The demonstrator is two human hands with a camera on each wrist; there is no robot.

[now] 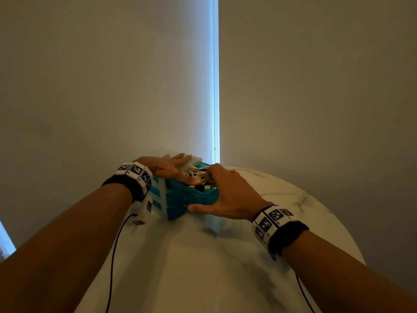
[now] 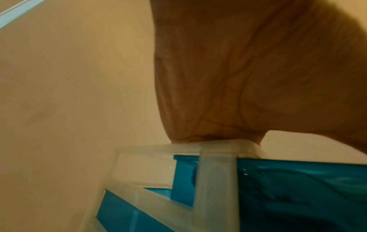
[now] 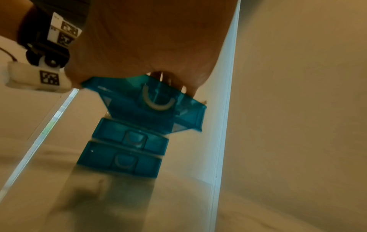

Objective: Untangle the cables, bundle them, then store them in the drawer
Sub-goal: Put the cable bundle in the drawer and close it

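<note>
A small chest (image 1: 158, 195) of blue drawers in a pale frame stands on a round marble table (image 1: 282, 193), toward its far left part. Its top drawer (image 1: 198, 195) is pulled out toward the near side. White cables (image 1: 194, 171) lie bundled inside that drawer. The left hand (image 1: 167, 166) lies flat on the chest top, fingers straight, thumb reaching toward the cables. The right hand (image 1: 228, 193) covers the drawer's near right corner, thumb along the front; its fingertips dip in at the cables, but whether they pinch anything I cannot tell. Two lower drawers (image 3: 127, 150) sit closed.
</note>
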